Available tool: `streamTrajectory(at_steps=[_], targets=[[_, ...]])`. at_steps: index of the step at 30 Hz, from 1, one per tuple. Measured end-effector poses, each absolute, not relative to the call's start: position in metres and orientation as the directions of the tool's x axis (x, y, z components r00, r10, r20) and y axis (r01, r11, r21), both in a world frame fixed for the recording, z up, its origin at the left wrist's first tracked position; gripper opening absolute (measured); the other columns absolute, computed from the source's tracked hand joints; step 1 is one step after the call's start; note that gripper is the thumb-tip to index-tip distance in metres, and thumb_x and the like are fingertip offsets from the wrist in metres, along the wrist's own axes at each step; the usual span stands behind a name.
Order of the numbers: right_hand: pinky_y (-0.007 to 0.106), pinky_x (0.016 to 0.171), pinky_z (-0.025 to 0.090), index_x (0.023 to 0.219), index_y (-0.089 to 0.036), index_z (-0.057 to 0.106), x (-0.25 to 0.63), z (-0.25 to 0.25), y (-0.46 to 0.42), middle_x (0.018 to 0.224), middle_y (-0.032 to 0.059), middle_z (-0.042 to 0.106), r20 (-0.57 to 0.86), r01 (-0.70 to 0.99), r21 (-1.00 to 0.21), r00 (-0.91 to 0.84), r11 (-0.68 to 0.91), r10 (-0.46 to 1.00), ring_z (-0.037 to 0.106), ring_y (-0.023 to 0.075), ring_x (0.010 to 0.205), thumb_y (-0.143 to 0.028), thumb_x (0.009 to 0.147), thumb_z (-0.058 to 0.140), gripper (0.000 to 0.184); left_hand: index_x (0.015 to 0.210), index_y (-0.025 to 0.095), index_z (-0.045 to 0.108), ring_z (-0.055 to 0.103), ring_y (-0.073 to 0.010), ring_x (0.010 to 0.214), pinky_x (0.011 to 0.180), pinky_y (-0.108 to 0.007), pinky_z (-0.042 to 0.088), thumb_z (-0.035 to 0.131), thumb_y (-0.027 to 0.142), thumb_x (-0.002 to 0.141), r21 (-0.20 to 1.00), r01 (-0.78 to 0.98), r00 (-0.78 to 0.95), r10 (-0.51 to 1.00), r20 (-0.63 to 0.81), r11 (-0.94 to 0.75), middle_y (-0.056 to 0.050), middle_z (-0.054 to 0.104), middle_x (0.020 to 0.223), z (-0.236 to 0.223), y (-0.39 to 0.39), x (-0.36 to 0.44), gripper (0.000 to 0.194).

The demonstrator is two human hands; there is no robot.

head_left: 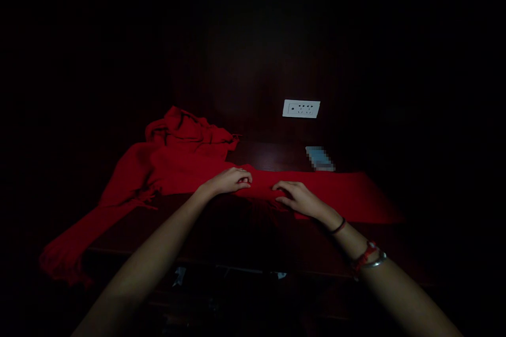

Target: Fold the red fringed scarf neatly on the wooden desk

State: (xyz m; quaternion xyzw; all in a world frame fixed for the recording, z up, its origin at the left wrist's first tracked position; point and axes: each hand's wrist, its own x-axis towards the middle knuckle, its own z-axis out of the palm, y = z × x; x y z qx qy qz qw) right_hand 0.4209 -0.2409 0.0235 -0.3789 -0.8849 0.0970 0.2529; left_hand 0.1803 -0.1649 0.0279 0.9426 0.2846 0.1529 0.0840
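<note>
While red scarf [336,197] stretches across desk [264,156], one end past front edge at left, left hand [231,179] curls over it, cannot tell if pinching; right hand [299,199] half-open, thumb and fingers parted.

Socket plate [301,108], beyond right grip [298,199]: no readable lettering
Pixelated phone [320,158], nearer beyond right grip: nothing legible

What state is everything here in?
Red fringed cloth: flat at right, bunched back left.
Left grip, bare hand: fingers curled over cloth.
Right grip, bare hand: fingers bent, thumb apart.
White rectangular wall socket: nothing plugged in.
Flat rectangular object: lying down, blurred.
Dark tabletop: partly covered.
Silver bangle: worn.
</note>
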Motion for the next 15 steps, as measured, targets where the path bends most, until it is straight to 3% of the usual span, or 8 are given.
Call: streamTrajectory(at_steps=[4, 8, 10, 15], targets=[[0.024, 0.07, 0.042, 0.1, -0.018, 0.051, 0.423, 0.027, -0.241, 0.092, 0.0041, 0.06, 0.412, 0.614, -0.395, -0.546, 0.683, 0.729, 0.056, 0.0129, 0.08, -0.022, 0.079, 0.05, 0.021, 0.094, 0.018, 0.053, 0.051, -0.0124, 0.08, 0.071, -0.022, 0.038, 0.04, 0.025, 0.084, 0.232, 0.466, 0.803, 0.518, 0.295, -0.854, -0.002, 0.056, 0.089, 0.033, -0.18, 0.186, 0.018], [0.023, 0.067, 0.041, 0.087, -0.017, 0.057, 0.424, 0.025, -0.238, 0.081, 0.0036, 0.061, 0.405, 0.611, -0.34, -0.59, 0.714, 0.698, 0.055, 0.0123, 0.073, -0.024, 0.082, 0.046, 0.014, 0.097, 0.019, 0.05, 0.048, -0.0144, 0.09, 0.079, -0.024, 0.037, 0.052, 0.032, 0.078, 0.224, 0.375, 0.857, 0.429, 0.287, -0.9, -0.003, 0.052, 0.098, 0.039, -0.194, 0.195, 0.024], [0.024, 0.07, 0.041, 0.088, -0.017, 0.058, 0.425, 0.023, -0.236, 0.083, 0.0043, 0.062, 0.396, 0.619, -0.32, -0.601, 0.717, 0.695, 0.056, 0.0131, 0.075, -0.024, 0.081, 0.048, 0.014, 0.095, 0.019, 0.051, 0.048, -0.015, 0.089, 0.079, -0.024, 0.038, 0.058, 0.033, 0.073, 0.216, 0.375, 0.866, 0.424, 0.265, -0.902, -0.003, 0.051, 0.099, 0.038, -0.195, 0.197, 0.026], [0.025, 0.073, 0.042, 0.086, -0.016, 0.06, 0.425, 0.026, -0.239, 0.084, 0.0046, 0.059, 0.374, 0.61, -0.292, -0.636, 0.737, 0.675, 0.054, 0.0135, 0.079, -0.026, 0.078, 0.052, 0.015, 0.079, 0.016, 0.054, 0.049, -0.0137, 0.087, 0.079, -0.024, 0.038, 0.058, 0.025, 0.073, 0.223, 0.357, 0.867, 0.41, 0.283, -0.907, -0.004, 0.052, 0.095, 0.031, -0.192, 0.198, 0.012]])
